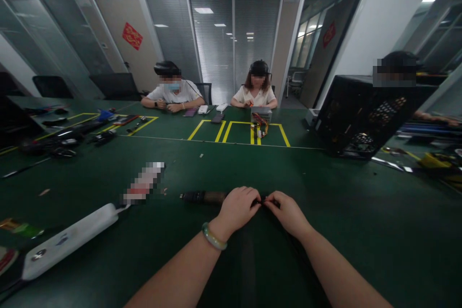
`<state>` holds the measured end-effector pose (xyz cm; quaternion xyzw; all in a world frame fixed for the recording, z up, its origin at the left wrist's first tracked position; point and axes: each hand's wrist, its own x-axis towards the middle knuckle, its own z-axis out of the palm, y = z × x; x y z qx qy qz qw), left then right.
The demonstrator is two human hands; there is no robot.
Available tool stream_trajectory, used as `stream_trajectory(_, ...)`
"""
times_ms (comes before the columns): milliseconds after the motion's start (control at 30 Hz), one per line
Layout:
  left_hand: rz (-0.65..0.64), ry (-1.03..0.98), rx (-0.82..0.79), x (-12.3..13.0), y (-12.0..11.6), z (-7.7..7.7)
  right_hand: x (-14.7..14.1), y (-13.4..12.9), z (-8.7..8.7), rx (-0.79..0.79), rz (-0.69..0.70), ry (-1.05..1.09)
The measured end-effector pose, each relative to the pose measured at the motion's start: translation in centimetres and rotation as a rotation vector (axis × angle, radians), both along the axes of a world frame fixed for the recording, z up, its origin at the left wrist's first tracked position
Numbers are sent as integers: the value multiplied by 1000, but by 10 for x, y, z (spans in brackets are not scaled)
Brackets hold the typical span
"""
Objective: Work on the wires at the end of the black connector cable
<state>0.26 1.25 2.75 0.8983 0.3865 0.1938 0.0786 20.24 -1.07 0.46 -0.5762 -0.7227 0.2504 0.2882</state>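
Observation:
A dark, slim electric screwdriver lies along the green table in front of me, its bit end pointing left. My left hand is wrapped over its rear part and hides much of the body. At the tail end, my right hand pinches the end of a black cable between thumb and fingers. The fingertips of both hands nearly meet there. Whether the cable is joined to the screwdriver cannot be made out. From my right hand the cable runs down towards the table's near edge.
A white power strip lies at the left, with a pixelated object beyond its end. Dark tools are piled farther back. A black computer case stands at the right. Two people sit opposite; another is behind the case. A power supply has loose wires.

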Motion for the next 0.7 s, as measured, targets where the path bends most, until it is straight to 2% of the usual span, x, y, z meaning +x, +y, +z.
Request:
stream_trajectory(433, 14, -41, -37, -1, 0, 0, 12, 2, 8, -91, 90, 52)
stream_trajectory(700, 7, -45, -33, -1, 1, -1, 8, 5, -3, -64, 98, 45)
